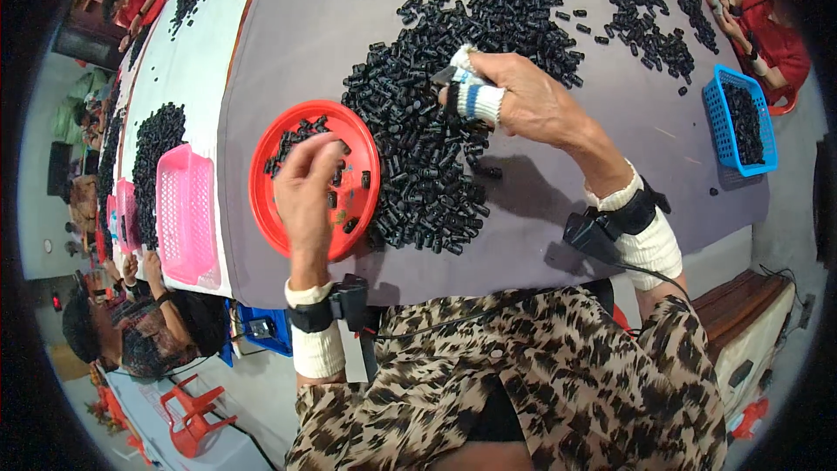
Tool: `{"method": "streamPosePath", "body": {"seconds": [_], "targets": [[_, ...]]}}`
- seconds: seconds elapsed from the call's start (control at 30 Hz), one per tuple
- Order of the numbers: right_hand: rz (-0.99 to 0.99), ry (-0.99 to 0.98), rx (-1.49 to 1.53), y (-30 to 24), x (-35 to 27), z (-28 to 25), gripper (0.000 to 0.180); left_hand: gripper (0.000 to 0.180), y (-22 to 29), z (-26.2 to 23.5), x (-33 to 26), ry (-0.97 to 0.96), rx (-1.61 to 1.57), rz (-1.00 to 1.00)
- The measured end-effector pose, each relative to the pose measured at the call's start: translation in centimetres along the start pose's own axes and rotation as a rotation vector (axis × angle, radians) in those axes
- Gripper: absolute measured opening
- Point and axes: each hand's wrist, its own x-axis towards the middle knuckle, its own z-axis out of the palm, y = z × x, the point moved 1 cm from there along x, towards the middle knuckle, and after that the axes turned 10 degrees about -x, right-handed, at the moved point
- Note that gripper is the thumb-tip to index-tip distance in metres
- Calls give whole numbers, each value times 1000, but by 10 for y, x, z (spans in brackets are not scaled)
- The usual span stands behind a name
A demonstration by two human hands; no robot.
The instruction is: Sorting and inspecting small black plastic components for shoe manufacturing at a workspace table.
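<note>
A red dish (pixel 261 176) with a few black parts sits on the grey cloth (pixel 296 44), touching the big pile (pixel 427 148) of black parts on its right. The left hand (pixel 305 187) hovers over the dish, fingers curled, pinching small parts. The right hand (pixel 514 100), fingers wrapped in striped cloth, rests on the pile, grasping a part. A pink basket (pixel 185 209) lies left; a blue basket (pixel 741 122) far right.

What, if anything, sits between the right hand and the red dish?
Nothing visible blocks it. Only the low heap of black parts lies on the grey cloth between the right hand and the red dish, where the left hand rests.
</note>
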Motion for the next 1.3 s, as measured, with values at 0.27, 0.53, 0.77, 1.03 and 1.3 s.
{"method": "streamPosePath", "body": {"seconds": [0.27,0.53,0.77,1.03,1.3], "targets": [[109,38,74,18,-19,-13,27,18,-34,90,10,-373,461,191],[137,46,105,25,-26,-14,24,20,-61,130,28,-512,855,594],[133,16,107,29,-30,-10,26,16,-39,112,26,-499,262,25],[27,56,254,-20,-9,6,25,28,27,57,8,-404,-996,-343],[-88,107,342,-61,7,29,21,24,42,46,-3,-307,-1244,-178]]}}
